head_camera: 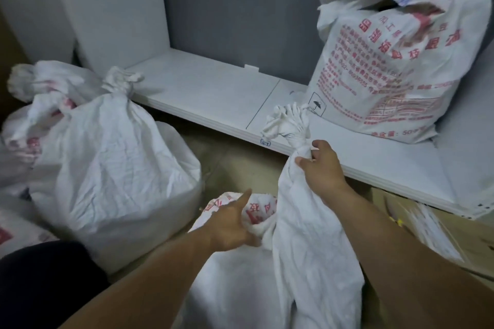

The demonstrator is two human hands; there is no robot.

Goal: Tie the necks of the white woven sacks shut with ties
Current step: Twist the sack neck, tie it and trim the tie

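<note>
A white woven sack (307,235) stands in front of me, its neck gathered and tied near the top (291,125). My right hand (320,165) grips that neck just below the tie. Lower and to the left, my left hand (232,224) holds the bunched neck of a second sack (230,288) with red print, thumb pointing up. A full sack (112,168) with a tied neck sits on the floor at the left. An open, untied printed sack (395,61) stands on the white shelf board at the upper right.
A low white shelf board (213,93) runs across the middle, with grey wall panels behind. More tied sacks (34,93) lie at the far left. Cardboard and papers (433,227) lie at the right under the shelf. Dark clothing fills the lower-left corner.
</note>
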